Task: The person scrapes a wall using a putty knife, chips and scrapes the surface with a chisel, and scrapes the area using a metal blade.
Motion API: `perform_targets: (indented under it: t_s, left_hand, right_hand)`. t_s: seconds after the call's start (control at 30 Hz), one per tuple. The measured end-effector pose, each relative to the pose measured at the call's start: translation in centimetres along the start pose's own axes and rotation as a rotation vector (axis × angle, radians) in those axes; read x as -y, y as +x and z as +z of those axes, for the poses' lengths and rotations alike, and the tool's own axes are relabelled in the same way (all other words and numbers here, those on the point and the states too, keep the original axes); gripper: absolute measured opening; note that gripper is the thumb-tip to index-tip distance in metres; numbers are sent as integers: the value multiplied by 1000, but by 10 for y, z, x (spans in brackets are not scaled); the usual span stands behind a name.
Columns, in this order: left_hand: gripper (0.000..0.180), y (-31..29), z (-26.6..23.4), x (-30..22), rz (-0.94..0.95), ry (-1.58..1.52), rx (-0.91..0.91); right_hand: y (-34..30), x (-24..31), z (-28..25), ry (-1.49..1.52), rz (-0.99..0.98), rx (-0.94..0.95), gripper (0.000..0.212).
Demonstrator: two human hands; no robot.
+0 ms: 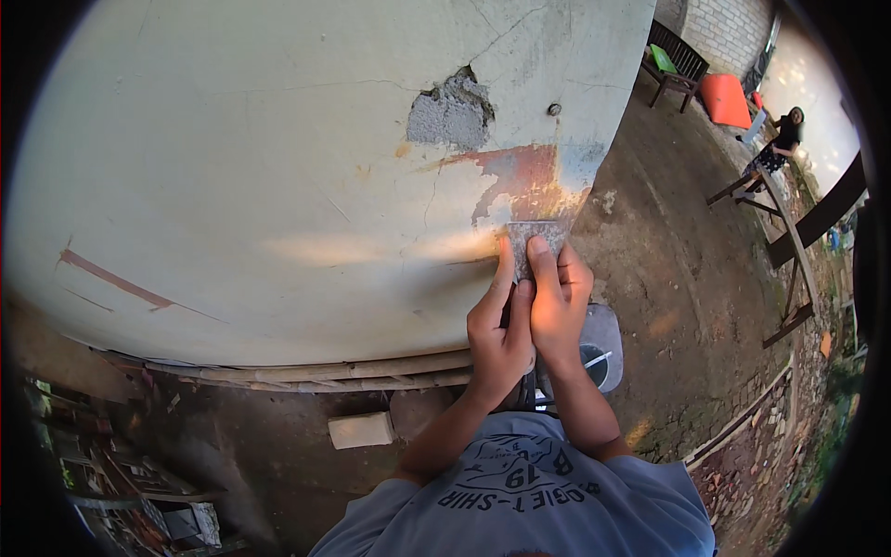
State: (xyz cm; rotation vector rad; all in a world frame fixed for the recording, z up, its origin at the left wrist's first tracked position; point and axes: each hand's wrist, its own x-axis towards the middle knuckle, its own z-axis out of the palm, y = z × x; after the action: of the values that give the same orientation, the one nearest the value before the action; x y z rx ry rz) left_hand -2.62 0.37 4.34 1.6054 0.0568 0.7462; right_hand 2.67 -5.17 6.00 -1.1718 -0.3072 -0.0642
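Both of my hands are wrapped around a wide scraper (548, 235) with a flat, stained metal blade. The blade's far edge rests on a pale painted wall (232, 139), beside the wall's right corner. My left hand (497, 325) grips the left side, one finger stretched up along the blade. On the right, my right hand (557, 311) presses its thumb onto the blade face. Their fingers hide the handle. Just above the blade lies a bare reddish-brown patch (524, 176) with ragged paint edges. Higher up, a rough grey hole (452, 111) breaks the plaster, with cracks running from it.
A dark bucket (592, 369) with a white stick stands right of my forearms. Bamboo poles (306, 375) run along the wall's lower edge, near a pale block (360, 430). Far right, a person (784, 144) is by a wooden frame (796, 260). A dark bench (682, 60) stands farther back.
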Motion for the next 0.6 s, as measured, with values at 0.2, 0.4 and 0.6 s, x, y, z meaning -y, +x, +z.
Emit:
perform_targets:
  t_s: [0.2,0.4,0.6]
  left_hand:
    - [48,10,-1,-17,-25,57,3]
    - [46,-1,2,9,137,140,-53]
    - [46,3,3,2,51,55,-49]
  right_hand:
    - [7,12,7,22,4,-46,16]
    - [-3,4,15,17,33,-136,18]
    - [0,5,12,47,39,-55,17]
